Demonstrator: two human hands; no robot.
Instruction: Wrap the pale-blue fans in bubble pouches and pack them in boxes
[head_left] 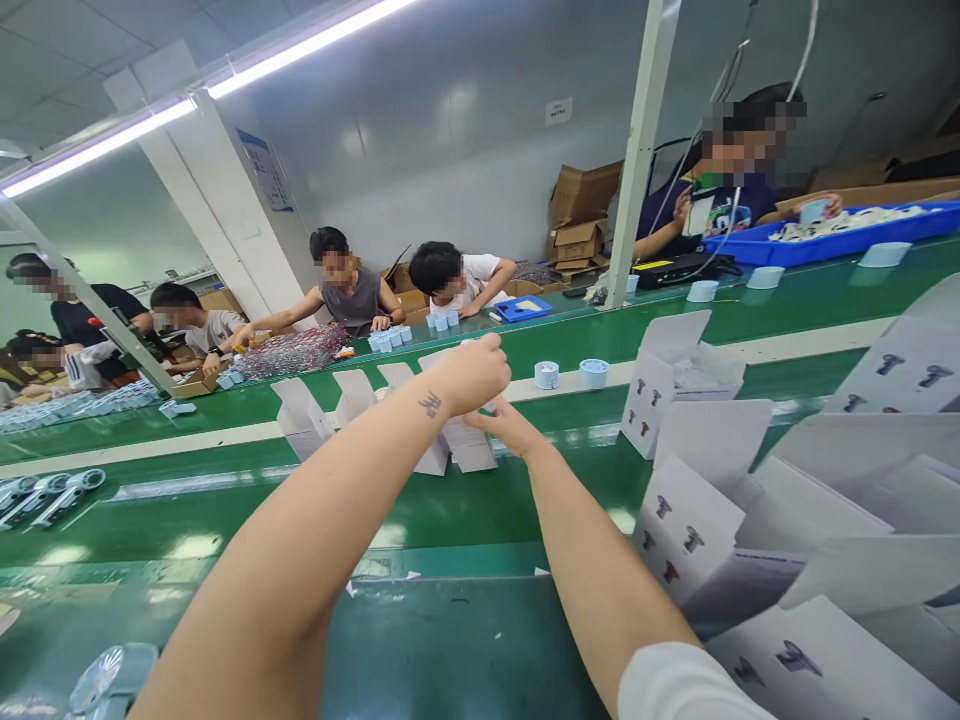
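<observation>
My left hand [478, 374] is closed above an open white box [474, 448] on the green belt. Its fingers face away from me, and whatever they may hold is hidden. At the right side of that same box is my right hand [512, 428], its thumb and fingers against the box's upper part. More white boxes with raised flaps stand in a row to the left, among them a box [303, 420] at the row's end. Beyond my hands, a round light-blue part [547, 376] and a second such part [594, 374] rest on the belt's pale strip.
Open printed boxes [686, 535] crowd the right side. Silver-grey handled items [67, 497] lie at far left, with another shiny one [112, 680] at lower left. Across the belt sit several co-workers, a blue tray [847, 238] and a metal post [634, 150].
</observation>
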